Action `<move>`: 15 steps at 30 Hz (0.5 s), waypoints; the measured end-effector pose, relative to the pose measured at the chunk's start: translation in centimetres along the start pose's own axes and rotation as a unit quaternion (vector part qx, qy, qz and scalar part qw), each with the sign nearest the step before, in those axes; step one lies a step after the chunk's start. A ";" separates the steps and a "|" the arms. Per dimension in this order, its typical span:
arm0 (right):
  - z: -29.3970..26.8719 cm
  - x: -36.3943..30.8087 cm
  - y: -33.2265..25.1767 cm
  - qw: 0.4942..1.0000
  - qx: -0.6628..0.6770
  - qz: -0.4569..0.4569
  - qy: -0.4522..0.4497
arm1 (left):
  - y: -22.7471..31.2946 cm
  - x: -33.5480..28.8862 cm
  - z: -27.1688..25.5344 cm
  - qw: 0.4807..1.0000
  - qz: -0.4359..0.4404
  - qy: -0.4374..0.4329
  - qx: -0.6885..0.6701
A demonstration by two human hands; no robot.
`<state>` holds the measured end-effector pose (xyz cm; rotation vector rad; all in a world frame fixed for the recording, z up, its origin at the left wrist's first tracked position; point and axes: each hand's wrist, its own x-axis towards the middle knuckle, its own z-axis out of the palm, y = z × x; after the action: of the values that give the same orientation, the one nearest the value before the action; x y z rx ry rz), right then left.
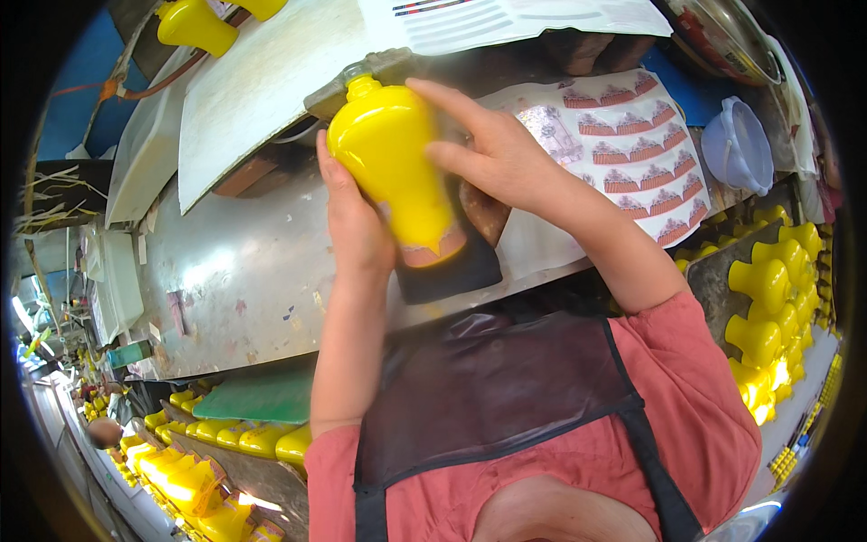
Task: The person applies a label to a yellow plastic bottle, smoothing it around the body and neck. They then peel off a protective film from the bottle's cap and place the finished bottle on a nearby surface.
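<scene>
A glossy yellow vase (384, 149) lies tilted over the metal table, its narrow neck pointing away from me. Near its close end a pinkish-brown decal band (433, 251) with a pointed edge wraps the surface. My left hand (357, 212) cups the vase's left side, thumb along the edge. On the right side, my right hand (497, 149) holds it with index finger and thumb spread on the shoulder and body; the other fingers are partly hidden. Under the vase's near end is a dark block or pad (456, 278). The neck lies by a dark brown support (388, 68).
A sheet of printed decals (632, 154) lies to the right, beside a pale blue bucket (736, 149). White boards (235, 108) cover the back left of the metal table (244, 271). More yellow vases (768, 289) stand at right, others (194, 479) at lower left.
</scene>
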<state>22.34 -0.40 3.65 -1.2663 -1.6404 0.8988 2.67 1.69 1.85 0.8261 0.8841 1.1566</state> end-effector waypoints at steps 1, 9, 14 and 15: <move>0.0 0.0 0.1 1.000 0.003 0.023 -0.013 | -0.1 -0.1 -0.1 0.998 0.048 -0.025 0.043; 0.0 0.9 -0.4 0.999 -0.020 0.013 -0.027 | -0.9 -1.3 0.7 0.970 0.155 0.003 0.187; -0.1 0.5 -0.5 0.998 -0.034 0.031 -0.049 | -0.9 -0.9 0.6 0.939 0.196 -0.008 0.282; 0.0 0.5 -0.3 0.999 -0.027 0.001 -0.044 | -0.9 -0.9 0.4 0.929 0.194 -0.001 0.316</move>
<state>22.20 0.03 4.04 -1.2805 -1.7419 0.9287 3.25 0.64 1.39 1.5849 1.1459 1.2159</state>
